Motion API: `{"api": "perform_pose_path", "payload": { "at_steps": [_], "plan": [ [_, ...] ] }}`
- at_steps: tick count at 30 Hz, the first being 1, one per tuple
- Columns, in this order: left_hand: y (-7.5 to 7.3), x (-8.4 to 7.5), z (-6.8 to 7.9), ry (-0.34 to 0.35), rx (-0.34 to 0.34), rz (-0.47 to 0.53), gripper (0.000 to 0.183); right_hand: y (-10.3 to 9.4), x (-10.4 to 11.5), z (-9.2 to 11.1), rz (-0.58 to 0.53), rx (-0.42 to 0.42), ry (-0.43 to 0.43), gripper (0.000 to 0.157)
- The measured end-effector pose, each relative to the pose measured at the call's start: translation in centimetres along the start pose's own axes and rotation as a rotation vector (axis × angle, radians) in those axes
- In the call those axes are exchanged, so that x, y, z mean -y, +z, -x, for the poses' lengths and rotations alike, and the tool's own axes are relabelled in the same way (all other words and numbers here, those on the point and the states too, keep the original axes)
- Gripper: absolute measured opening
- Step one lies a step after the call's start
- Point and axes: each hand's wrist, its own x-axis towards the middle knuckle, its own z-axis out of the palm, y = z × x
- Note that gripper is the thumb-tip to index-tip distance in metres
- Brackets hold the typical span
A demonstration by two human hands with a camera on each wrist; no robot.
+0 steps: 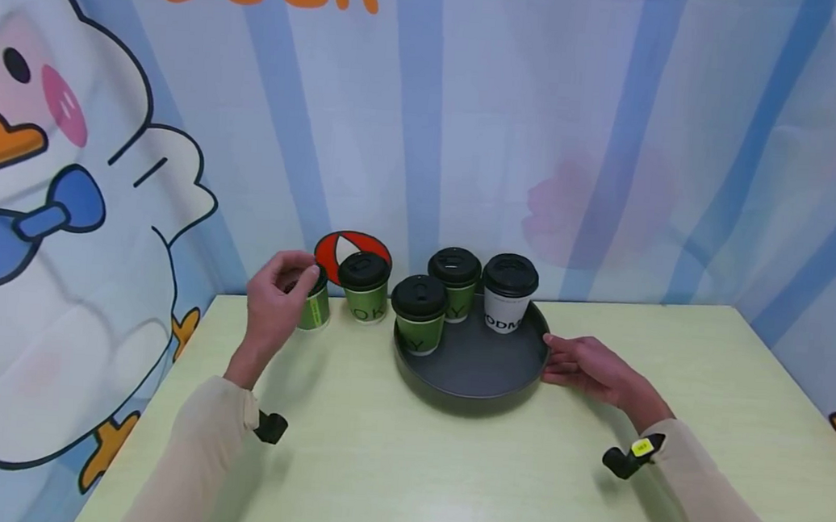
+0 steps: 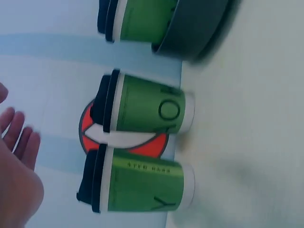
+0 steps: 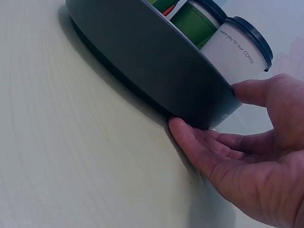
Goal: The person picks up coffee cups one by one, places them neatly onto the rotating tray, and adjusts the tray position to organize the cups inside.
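Note:
A round dark grey tray [image 1: 483, 375] holds two green paper cups with black lids, one in front [image 1: 418, 335] and one behind [image 1: 457, 306], plus a white lidded cup [image 1: 505, 312]. My right hand [image 1: 588, 370] grips the tray's right side, thumb at the rim and fingers at its lower edge in the right wrist view. Left of the tray stand two more green lidded cups, a nearer-to-tray one [image 2: 151, 105] and a leftmost one [image 2: 145, 183]. My left hand [image 1: 277, 300] is by the leftmost cup's lid, fingers loosely bent. The left wrist view shows a gap between hand and lid.
The cups and tray are toward the back of a pale wooden table [image 1: 446, 489]. Right behind them hangs a blue striped backdrop [image 1: 470, 135] with a printed duck and a red-and-white ball [image 1: 327, 248]. A small black camera sits at each wrist.

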Motion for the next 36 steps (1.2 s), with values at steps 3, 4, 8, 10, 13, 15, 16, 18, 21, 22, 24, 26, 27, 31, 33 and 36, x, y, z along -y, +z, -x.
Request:
{"api": "perform_pose_path", "payload": {
  "at_steps": [3, 4, 8, 10, 13, 15, 16, 18, 21, 22, 24, 26, 27, 31, 33, 36],
  "plan": [
    [-0.8, 2.0, -0.8, 0.019, -0.128, -0.048, 0.035, 0.0, -0.1, 0.0, -0.002, -0.004, -0.003, 0.062],
    [-1.0, 2.8, -1.0, 0.007, -0.16, -0.067, 0.039, 0.0, -0.1, 0.0, -0.003, -0.004, -0.004, 0.062],
    [-1.5, 4.9, -1.0, -0.112, -0.215, -0.133, 0.06, 0.0, -0.2, -0.2, -0.008, -0.008, -0.004, 0.061],
    [-1.6, 5.8, -0.8, -0.18, -0.202, -0.151, 0.071, 0.0, -0.2, -0.3, -0.008, -0.014, -0.003, 0.061],
    [-1.3, 7.2, -0.7, -0.264, -0.156, -0.166, 0.086, -0.1, -0.3, -0.3, -0.004, -0.015, -0.006, 0.061],
    [-1.0, 8.0, -0.7, -0.297, -0.122, -0.166, 0.092, -0.1, -0.3, -0.3, -0.003, -0.017, -0.007, 0.06],
    [-0.9, 8.4, -0.7, -0.305, -0.106, -0.159, 0.095, -0.1, -0.3, -0.3, -0.004, -0.017, -0.007, 0.06],
    [-0.5, 8.9, -0.7, -0.315, -0.082, -0.145, 0.099, 0.0, -0.3, -0.3, -0.004, -0.017, -0.01, 0.06],
    [0.0, 9.7, -0.8, -0.327, -0.061, -0.147, 0.103, 0.0, -0.4, -0.3, -0.007, -0.019, -0.01, 0.059],
    [0.2, 9.8, -0.8, -0.331, -0.058, -0.151, 0.105, 0.0, -0.4, -0.3, -0.007, -0.022, -0.009, 0.058],
    [0.4, 10.2, -0.8, -0.34, -0.059, -0.167, 0.106, 0.1, -0.4, -0.3, -0.01, -0.027, -0.006, 0.058],
    [0.6, 10.5, -0.8, -0.347, -0.065, -0.177, 0.106, 0.1, -0.4, -0.2, -0.008, -0.028, -0.007, 0.059],
    [0.7, 10.6, -0.9, -0.348, -0.069, -0.179, 0.105, 0.1, -0.4, -0.2, -0.008, -0.027, -0.007, 0.059],
    [0.9, 10.7, -0.9, -0.36, -0.067, -0.19, 0.101, 0.2, -0.4, -0.3, -0.007, -0.024, -0.009, 0.06],
    [0.9, 10.7, -0.9, -0.362, -0.053, -0.183, 0.1, 0.2, -0.4, -0.3, -0.009, -0.027, -0.01, 0.059],
    [1.1, 10.6, -1.0, -0.359, -0.034, -0.161, 0.098, 0.0, -0.4, -0.2, -0.005, -0.028, -0.018, 0.058]
  ]
}}
